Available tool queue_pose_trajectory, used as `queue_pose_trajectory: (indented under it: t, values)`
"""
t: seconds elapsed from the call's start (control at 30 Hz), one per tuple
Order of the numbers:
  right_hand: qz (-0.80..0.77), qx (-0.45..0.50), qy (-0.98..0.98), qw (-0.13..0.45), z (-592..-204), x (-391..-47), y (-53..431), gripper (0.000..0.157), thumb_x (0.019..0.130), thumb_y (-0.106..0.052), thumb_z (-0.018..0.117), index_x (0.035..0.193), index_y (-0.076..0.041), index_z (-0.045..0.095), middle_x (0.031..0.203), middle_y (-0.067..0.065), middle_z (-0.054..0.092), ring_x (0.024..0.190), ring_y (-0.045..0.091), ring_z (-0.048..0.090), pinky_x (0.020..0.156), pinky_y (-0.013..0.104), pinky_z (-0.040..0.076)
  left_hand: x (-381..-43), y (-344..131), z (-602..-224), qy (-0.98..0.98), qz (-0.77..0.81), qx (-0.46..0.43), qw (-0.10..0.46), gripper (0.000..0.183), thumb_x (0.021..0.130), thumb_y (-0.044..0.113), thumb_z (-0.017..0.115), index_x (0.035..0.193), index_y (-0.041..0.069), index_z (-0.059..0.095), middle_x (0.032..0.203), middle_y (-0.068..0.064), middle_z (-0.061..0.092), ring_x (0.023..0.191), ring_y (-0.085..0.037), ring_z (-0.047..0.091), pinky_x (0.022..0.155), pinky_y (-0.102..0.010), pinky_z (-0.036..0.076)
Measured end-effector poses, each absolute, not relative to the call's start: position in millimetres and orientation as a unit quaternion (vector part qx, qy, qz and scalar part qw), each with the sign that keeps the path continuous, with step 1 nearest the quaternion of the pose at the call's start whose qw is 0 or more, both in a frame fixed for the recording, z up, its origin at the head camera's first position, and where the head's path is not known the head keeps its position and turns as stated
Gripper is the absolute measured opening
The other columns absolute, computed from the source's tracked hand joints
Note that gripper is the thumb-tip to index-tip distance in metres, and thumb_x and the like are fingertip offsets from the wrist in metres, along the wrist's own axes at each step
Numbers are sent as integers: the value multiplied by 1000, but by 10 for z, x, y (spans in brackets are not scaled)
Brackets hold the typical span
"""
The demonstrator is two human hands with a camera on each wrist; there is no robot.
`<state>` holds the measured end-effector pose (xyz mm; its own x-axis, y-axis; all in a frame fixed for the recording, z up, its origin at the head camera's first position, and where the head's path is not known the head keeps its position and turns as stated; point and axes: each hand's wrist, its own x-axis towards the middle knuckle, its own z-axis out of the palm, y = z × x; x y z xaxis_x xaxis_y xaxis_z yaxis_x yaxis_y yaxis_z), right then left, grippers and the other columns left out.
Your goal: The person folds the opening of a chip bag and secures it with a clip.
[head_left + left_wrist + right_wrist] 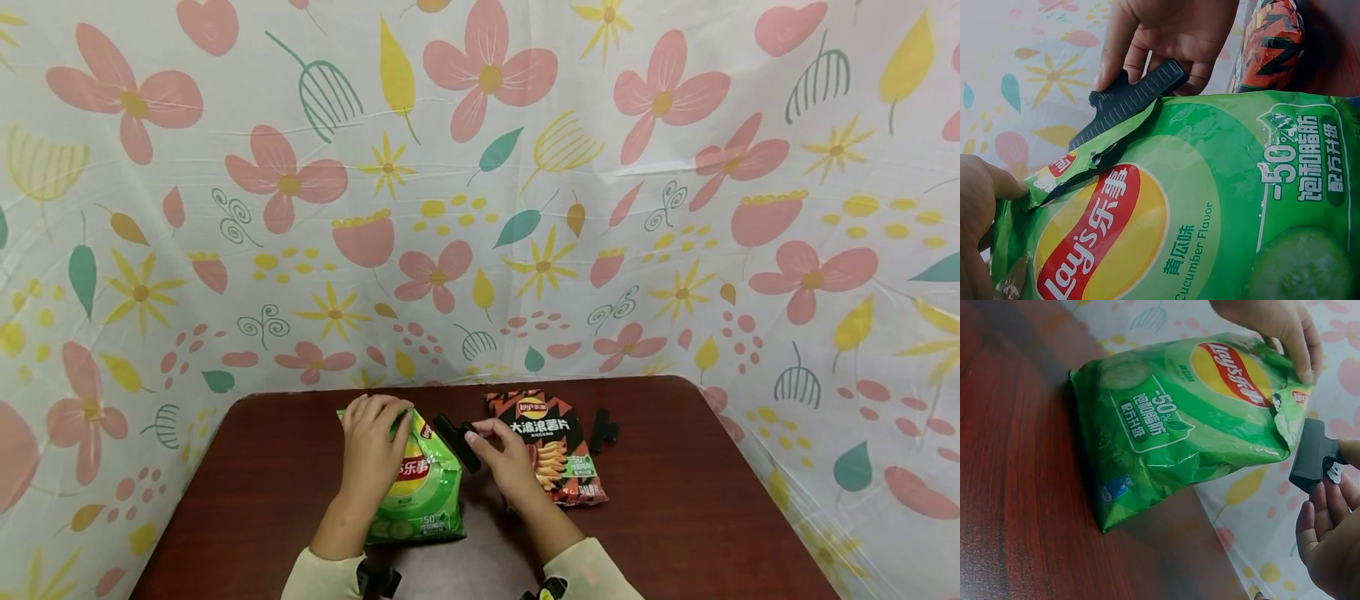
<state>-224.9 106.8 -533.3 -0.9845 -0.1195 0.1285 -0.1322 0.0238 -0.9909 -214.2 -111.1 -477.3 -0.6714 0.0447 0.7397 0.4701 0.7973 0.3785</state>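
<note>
Green chip bag (438, 492) looks glossy, left grip (371, 437) pinching its folded top, right grip (504, 454) pinching a black clip (459, 443).

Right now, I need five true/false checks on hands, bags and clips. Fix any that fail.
1. The right hand holds a black clip. True.
2. A second clip lies beside the red-and-black bag. True.
3. The left hand holds the red-and-black bag. False: it holds the green bag near its top.
4. Both clips lie on the table. False: one is in the right hand; only the other lies there.
5. The green bag's label reads "Cucumber Flavor". True, in the left wrist view.
</note>
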Motion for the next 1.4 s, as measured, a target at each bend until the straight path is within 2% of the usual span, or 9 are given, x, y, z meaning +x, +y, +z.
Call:
queue_pose_trajectory:
  t: [0.13, 0.4, 0.7, 1.1, 1.4]
  values:
    - [698, 96, -709, 7, -5320, -2257, 1067, 22, 98, -20, 67, 114, -5, 69, 105, 15, 67, 88, 11, 63, 77, 25, 53, -2143, -1109, -4778, -871, -282, -148, 375, 14, 87, 10, 79, 101, 12, 77, 101, -5, 68, 99, -29, 64, 110, -57, 37]
    - [693, 126, -709, 21, -5280, -2259, 1066, 20, 98, -15, 67, 113, -3, 68, 105, 8, 62, 91, 9, 62, 80, 23, 52, -2147, -1110, -4788, -869, -283, -152, 375, 13, 88, 10, 79, 101, 12, 77, 101, -5, 68, 99, -28, 63, 109, -58, 37]
    - [694, 159, -701, 34, -5239, -2243, 1032, 19, 99, -13, 66, 112, 0, 66, 110, 15, 60, 92, 8, 61, 79, 22, 53, -2134, -1109, -4790, -870, -282, -152, 375, 14, 87, 10, 80, 101, 11, 78, 100, -4, 69, 98, -29, 63, 109, -57, 37]
    - [675, 168, -718, 31, -5206, -2270, 1040, 19, 100, -8, 63, 116, 2, 66, 106, 15, 58, 88, 9, 54, 77, 22, 47, -2125, -1105, -4783, -872, -280, -151, 372, 13, 88, 10, 79, 101, 11, 78, 101, -4, 69, 99, -29, 63, 109, -57, 37]
    - [669, 185, -720, 33, -4895, -2128, 1019, 18, 100, -5, 62, 113, 5, 65, 103, 18, 59, 85, 10, 53, 76, 24, 47, -2133, -1112, -4781, -871, -280, -152, 374, 12, 88, 10, 79, 100, 11, 78, 100, -5, 69, 99, -29, 64, 108, -57, 37]
